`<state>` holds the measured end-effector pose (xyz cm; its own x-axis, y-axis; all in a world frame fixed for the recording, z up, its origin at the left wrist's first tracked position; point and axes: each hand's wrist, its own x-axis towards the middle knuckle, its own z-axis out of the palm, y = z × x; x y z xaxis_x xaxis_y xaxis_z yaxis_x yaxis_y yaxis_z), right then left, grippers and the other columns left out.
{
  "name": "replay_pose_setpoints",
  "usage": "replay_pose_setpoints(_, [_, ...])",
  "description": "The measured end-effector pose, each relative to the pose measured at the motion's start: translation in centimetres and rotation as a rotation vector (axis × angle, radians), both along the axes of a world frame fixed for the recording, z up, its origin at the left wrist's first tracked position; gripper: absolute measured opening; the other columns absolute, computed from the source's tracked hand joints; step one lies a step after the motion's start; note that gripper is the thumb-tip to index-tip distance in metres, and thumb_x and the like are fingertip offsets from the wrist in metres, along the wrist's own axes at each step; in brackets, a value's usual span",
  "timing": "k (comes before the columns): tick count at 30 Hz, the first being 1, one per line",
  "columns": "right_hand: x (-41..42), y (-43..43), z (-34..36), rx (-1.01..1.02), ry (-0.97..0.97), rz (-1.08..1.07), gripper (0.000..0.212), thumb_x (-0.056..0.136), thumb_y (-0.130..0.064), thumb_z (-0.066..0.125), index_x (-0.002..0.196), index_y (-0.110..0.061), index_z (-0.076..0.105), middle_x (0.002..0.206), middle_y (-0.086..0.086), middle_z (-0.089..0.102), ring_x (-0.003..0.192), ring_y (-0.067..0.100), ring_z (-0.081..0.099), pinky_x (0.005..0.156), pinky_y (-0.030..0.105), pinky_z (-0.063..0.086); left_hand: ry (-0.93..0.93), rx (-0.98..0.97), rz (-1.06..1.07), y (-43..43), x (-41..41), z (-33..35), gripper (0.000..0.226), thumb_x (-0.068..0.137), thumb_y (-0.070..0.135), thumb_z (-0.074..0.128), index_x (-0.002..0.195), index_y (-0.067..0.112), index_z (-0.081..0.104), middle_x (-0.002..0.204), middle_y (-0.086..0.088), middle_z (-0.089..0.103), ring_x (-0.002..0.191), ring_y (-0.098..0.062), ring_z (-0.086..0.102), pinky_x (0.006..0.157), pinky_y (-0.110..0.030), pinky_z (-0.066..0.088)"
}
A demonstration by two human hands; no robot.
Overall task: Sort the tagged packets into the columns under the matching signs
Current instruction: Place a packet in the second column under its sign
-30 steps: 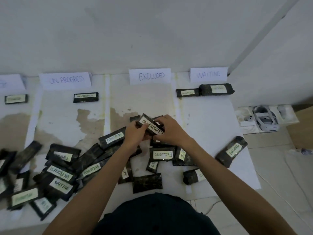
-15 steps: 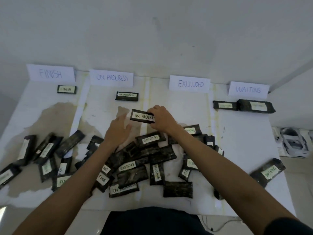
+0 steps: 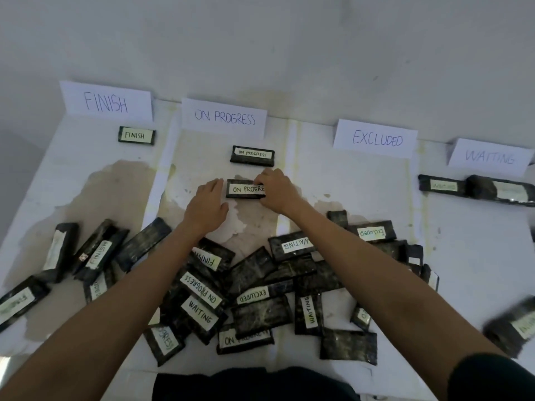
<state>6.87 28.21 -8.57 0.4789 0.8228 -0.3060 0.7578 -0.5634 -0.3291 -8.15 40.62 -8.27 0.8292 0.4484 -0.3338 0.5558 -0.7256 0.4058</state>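
Note:
My right hand [image 3: 276,191] grips the right end of a black packet tagged ON PROGRESS [image 3: 242,189], which lies in the column under the ON PROGRESS sign [image 3: 224,118]. Just beyond it lies another ON PROGRESS packet [image 3: 252,155]. My left hand [image 3: 206,208] hovers flat, fingers straight, close to the held packet's left end. A heap of several tagged packets [image 3: 260,287] spreads across the near part of the white table [image 3: 362,192]. Signs FINISH [image 3: 106,102], EXCLUDED [image 3: 376,138] and WAITING [image 3: 490,157] stand along the back.
One FINISH packet [image 3: 136,135] lies under its sign. Two WAITING packets [image 3: 474,188] lie under theirs. More packets are scattered at the left [image 3: 95,253] and the right edge [image 3: 512,325]. A brown stain marks the table. A wall stands close behind the signs.
My right hand carried the ON PROGRESS packet away from the heap and down into the ON PROGRESS column. My left hand let go of it and now hovers beside it. The view swung left.

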Motion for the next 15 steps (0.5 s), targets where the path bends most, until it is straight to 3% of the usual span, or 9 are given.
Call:
replay_pose_setpoints(8, [-0.9,-2.5,2.2,0.069,0.023,-0.024,0.051,0.081,-0.009,0.062,0.13,-0.016,0.05,0.132,0.009,0.044,0.117,0.027,0.042,0.096,0.038,0.039,-0.07,0.002,0.003,-0.8,-0.6,0.9,0.061,0.09,0.017,0.052,0.144,0.005,0.026,0.147,-0.018,0.032,0.132,-0.037,0.031,0.107,-0.048,0.034])
replay_pose_setpoints(12, [-2.1,-6.3,4.1,-0.158,0.168,0.101,0.044,0.082,-0.01,0.066,0.124,-0.017,0.056,0.123,0.006,0.058,0.112,0.024,0.054,0.094,0.038,0.047,-0.13,-0.04,0.003,-3.6,-1.8,2.5,0.058,0.087,0.015,0.054,0.141,0.007,0.033,0.143,-0.016,0.038,0.13,-0.034,0.034,0.105,-0.045,0.036])
replay_pose_setpoints(15, [-3.4,-9.0,4.1,-0.32,0.114,0.185,0.049,0.081,-0.013,0.068,0.127,-0.018,0.053,0.124,0.009,0.057,0.114,0.027,0.053,0.092,0.04,0.048,-0.118,-0.101,-0.01,-6.2,-2.8,3.2,0.054,0.087,0.014,0.054,0.138,0.009,0.038,0.139,-0.015,0.042,0.129,-0.032,0.034,0.103,-0.043,0.037])
